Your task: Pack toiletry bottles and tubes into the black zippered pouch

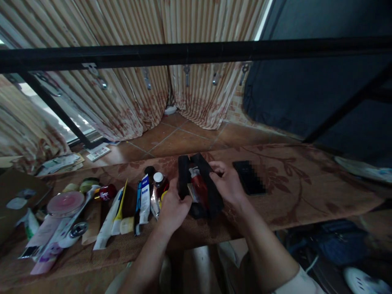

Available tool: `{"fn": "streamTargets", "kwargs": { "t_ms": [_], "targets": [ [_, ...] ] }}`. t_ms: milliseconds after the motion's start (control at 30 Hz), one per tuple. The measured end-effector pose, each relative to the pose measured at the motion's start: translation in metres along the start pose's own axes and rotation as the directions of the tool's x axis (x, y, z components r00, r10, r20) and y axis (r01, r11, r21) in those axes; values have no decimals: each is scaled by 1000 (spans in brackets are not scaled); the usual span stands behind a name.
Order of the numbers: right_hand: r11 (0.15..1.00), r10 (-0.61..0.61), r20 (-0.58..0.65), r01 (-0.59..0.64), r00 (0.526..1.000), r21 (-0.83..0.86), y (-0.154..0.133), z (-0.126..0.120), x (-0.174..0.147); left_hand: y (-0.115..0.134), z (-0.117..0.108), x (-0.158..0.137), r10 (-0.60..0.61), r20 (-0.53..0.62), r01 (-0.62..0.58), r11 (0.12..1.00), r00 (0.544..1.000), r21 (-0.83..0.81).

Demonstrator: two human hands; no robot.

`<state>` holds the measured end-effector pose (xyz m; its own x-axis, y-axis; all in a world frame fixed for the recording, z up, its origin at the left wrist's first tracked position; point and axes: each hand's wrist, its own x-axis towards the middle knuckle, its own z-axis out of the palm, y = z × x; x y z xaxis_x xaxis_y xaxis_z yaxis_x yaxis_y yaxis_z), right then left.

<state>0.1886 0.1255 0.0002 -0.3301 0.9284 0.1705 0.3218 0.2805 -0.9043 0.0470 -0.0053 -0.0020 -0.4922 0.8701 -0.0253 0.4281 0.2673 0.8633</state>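
A black fabric pouch (217,198) lies open in front of me on the cloth-covered bench. Inside it is a red bottle (199,187) with a clear cap, and a small pale item beside the bottle is only partly visible. My left hand (175,207) is closed on the pouch's left side, thumb over the edge. On the opposite side, my right hand (227,181) pinches the right edge. Just left of my left hand stand a dark bottle with a white cap (158,177) and a blue-and-white tube (145,199).
Several tubes and jars crowd the left of the bench (294,204), among them a round pink-lidded container (65,203) and a red jar (107,192). A cardboard box (18,204) is at far left. Right of the pouch lies a black phone (248,177). A dark metal bar (196,53) crosses ahead.
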Motion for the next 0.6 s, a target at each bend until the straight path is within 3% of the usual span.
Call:
{"fn": "streamTargets", "kwargs": {
  "t_ms": [67, 133, 400, 600],
  "targets": [
    [991, 27, -140, -45, 990, -124, 8, -12, 5, -7, -5, 3, -26, -21, 25, 998, 999, -63],
    [975, 38, -194, -79, 980, -208, 13, -22, 8, -12, -8, 4, -37, -35, 33, 994, 999, -105],
    [959, 8, -160, -53, 987, -277, 4, -18, 2, -8, 5, 1, 86, -94, -97, 989, 992, -114],
    [970, 2, -133, -34, 991, -240, 7, -16, 3, -10, 3, 1, 122, -161, -140, 985, 979, -104]
  ]
}}
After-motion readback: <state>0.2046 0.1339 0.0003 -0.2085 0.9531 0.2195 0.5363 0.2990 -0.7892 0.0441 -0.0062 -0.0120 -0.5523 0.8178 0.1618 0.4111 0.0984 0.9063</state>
